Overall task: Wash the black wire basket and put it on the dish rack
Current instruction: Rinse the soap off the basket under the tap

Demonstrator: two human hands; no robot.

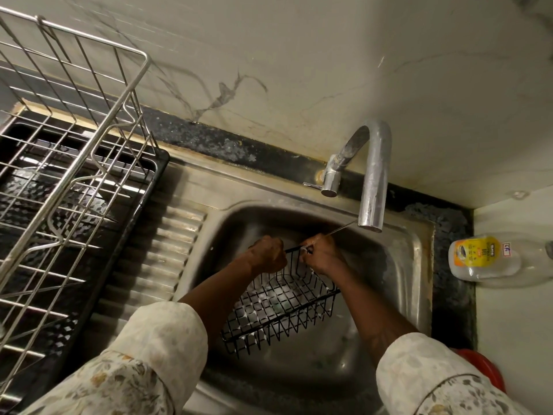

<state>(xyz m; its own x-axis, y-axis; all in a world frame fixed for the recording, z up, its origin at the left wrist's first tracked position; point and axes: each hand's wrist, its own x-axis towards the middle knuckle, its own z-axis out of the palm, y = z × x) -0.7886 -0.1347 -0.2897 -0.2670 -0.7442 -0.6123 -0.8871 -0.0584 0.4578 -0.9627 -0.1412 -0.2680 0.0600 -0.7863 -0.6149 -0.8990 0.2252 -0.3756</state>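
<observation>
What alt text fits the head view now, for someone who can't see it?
A left hand and a right hand grip the far rim of a black wire basket tilted inside the steel sink, near the faucet. A metal dish rack stands to the left.

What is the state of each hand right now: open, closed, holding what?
Left hand: closed, holding the black wire basket by its far rim.
Right hand: closed, its grip on the same rim.

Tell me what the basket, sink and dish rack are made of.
The black wire basket looks like thin metal wire with a matte black coating. The sink: probably stainless steel, by its grey sheen. The dish rack: shiny metal rod, chromed or stainless.
</observation>
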